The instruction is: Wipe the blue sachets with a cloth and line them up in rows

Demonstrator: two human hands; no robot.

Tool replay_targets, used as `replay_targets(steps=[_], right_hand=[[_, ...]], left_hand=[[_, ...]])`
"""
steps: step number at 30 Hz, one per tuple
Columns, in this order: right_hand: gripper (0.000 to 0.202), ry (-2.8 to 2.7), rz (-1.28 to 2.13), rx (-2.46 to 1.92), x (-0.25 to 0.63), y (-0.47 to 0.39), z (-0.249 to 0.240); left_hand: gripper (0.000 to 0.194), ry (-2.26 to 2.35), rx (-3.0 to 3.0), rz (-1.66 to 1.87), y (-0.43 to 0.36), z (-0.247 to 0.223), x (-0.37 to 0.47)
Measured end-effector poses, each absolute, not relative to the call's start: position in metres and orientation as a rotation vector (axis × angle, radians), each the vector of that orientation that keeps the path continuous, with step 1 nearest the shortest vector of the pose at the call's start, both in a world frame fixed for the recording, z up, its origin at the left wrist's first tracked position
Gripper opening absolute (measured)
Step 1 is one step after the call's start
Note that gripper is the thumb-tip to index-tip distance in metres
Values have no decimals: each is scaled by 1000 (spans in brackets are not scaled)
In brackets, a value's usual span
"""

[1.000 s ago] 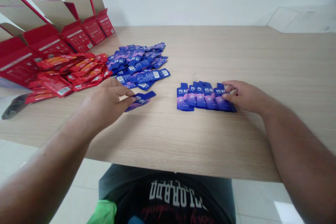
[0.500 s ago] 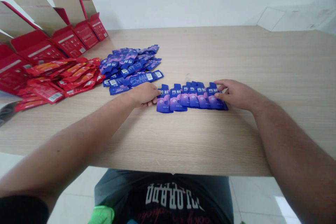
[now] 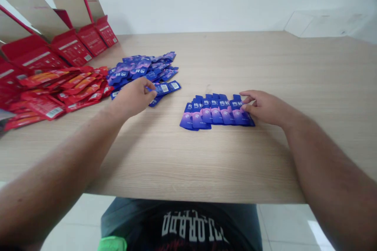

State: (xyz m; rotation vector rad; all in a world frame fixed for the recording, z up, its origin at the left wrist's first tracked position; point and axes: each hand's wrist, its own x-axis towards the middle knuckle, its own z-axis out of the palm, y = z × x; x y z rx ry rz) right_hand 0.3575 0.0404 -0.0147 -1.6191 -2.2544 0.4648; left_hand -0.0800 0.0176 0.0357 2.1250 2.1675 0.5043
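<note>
Several blue-and-purple sachets lie face up in an overlapping row on the table. At the row's right end, my right hand holds the edge of the last sachet, with the thumb on its front and the fingers by its top corner. My left hand is over the near side of a heap of blue sachets, the thumb and forefinger slightly apart and nothing visible between them. Its other fingers are curled and mostly hidden. Two sachets with barcodes stick out just beyond its fingertips.
Left of the blue heap lies a pile of red sachets. Red cartons with raised flaps stand in a row behind it. A white wall borders the far edge of the wooden table.
My left hand has let go of the row's left end and moved left to the blue heap. The leftmost sachet now overlaps its neighbour more and tilts. My right hand stays in place.
</note>
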Motion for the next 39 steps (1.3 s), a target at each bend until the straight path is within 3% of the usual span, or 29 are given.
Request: replay_targets(steps=[6, 12, 19, 25, 29, 33, 39], right_hand=[[57, -2250, 481, -1614, 362, 44, -23], [56, -2234, 506, -1610, 364, 44, -25], [56, -2222, 532, -1620, 364, 44, -25], [56, -2222, 532, -1628, 362, 44, -23], [57, -2229, 504, -1644, 359, 42, -19], [55, -2241, 475, -1647, 357, 40, -16], [56, -2196, 557, -1681, 355, 39, -14]], left_hand=[[35, 2243, 2326, 334, 31, 37, -130], [60, 2014, 2673, 96, 47, 15, -98], [41, 2157, 2678, 83, 55, 13, -91], [41, 2109, 2587, 194, 40, 53, -104], [45, 1954, 2353, -73, 29, 80, -95], [29, 1575, 2119, -382, 32, 85, -76], [27, 1508, 2187, -359, 63, 55, -38]])
